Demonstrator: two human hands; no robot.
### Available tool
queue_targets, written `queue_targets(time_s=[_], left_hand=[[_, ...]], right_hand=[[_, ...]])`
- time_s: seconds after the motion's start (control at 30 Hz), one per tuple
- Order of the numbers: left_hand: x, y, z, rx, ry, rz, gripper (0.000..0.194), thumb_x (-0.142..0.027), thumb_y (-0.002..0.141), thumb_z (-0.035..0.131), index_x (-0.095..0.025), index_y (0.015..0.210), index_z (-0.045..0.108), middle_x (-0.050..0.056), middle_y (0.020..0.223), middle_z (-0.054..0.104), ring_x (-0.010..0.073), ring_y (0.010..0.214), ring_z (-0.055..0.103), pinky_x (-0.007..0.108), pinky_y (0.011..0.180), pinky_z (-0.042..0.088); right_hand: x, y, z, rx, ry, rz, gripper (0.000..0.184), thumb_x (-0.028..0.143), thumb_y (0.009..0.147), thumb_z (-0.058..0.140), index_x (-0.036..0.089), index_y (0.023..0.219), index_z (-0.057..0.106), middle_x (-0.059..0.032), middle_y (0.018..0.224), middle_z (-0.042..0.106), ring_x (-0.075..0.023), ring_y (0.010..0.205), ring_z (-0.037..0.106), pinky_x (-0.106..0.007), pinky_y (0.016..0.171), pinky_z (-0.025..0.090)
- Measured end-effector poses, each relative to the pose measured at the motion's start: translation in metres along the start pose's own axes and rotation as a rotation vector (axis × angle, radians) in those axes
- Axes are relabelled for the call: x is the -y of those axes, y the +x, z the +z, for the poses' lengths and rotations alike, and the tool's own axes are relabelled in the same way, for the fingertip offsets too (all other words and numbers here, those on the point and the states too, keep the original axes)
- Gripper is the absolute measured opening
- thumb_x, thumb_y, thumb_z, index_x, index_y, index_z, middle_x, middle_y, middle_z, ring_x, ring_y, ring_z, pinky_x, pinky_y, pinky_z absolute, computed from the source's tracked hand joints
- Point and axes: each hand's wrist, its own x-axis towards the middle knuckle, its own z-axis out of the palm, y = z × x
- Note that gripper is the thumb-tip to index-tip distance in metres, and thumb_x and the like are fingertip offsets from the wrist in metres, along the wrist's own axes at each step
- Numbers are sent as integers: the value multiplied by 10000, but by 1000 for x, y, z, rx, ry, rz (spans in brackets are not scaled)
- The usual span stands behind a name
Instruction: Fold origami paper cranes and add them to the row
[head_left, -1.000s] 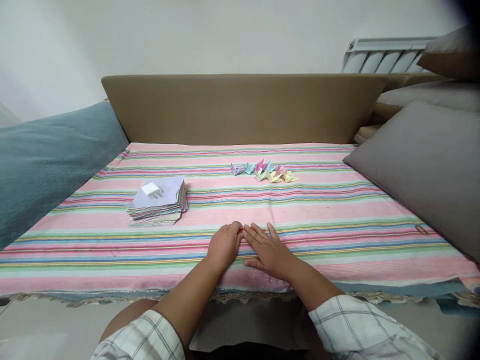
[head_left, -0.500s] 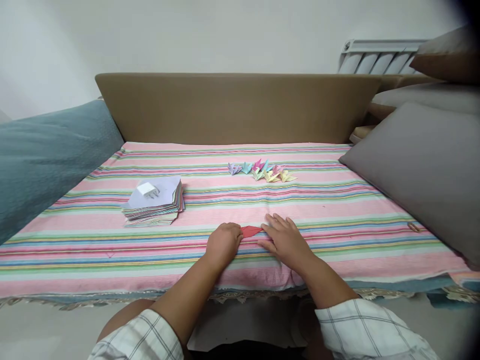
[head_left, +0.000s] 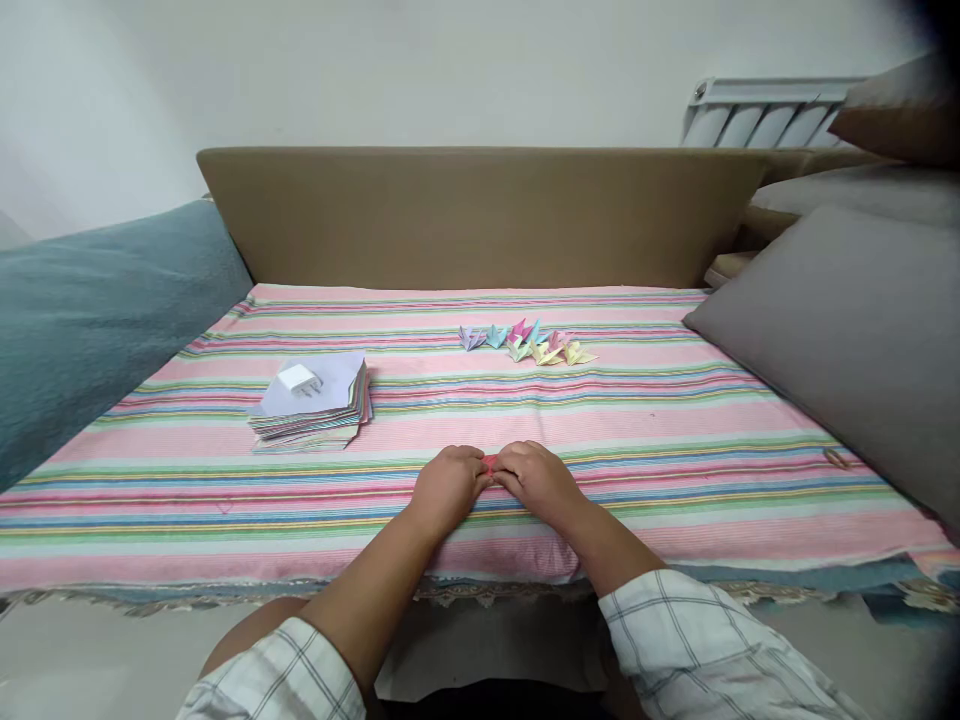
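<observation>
Now left hand (head_left: 448, 488) and right hand (head_left: 537, 484) pinch red paper (head_left: 490, 463), seemingly part-folded, folded shapes (head_left: 519, 350) looking finished far, flat sheets (head_left: 321, 406) waiting left.

soft, even light falls across the striped cloth (head_left: 435, 410), with dark, blurry corners at right.

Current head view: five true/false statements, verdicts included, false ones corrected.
1. The left hand and right hand both hold red paper. True.
2. The paper stack lies on top of the white adapter. False: the white adapter sits on the paper stack.
3. The folded paper figures lie beyond both hands. True.
4. The large grey cushion is at the picture's left. False: the large grey cushion is at the right.
5. The striped cloth has pink bands. True.
</observation>
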Motion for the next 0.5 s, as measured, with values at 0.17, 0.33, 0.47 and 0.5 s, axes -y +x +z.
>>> queue_targets(time_s=[0.17,0.33,0.47,0.5], left_hand=[[-1,1,1,-4,34,15,202,-247,868,512,-179,850,701,66,1001,679,204,934,604,335,874,460],[-1,-2,6,-71,26,52,219,-205,868,484,-167,877,699,76,996,681,203,933,603,345,877,466],[2,-5,11,-174,-11,29,213,-190,851,494,-166,888,703,100,1077,657,211,998,592,357,908,456],[3,-5,11,-182,-22,14,209,-188,847,500,-165,881,705,105,1080,655,213,1002,592,359,910,454]], right_hand=[[1,3,-4,-12,64,108,162,216,880,508,204,903,669,-36,902,651,-153,871,571,-264,776,424],[6,11,1,-31,21,225,227,253,897,488,226,1035,665,-54,952,636,-163,906,570,-260,779,424],[8,15,5,-24,7,247,203,287,873,533,247,991,693,-47,898,623,-167,874,562,-261,757,422],[9,16,5,-29,14,257,192,284,866,544,248,972,700,-45,892,621,-166,869,560,-259,750,422]])
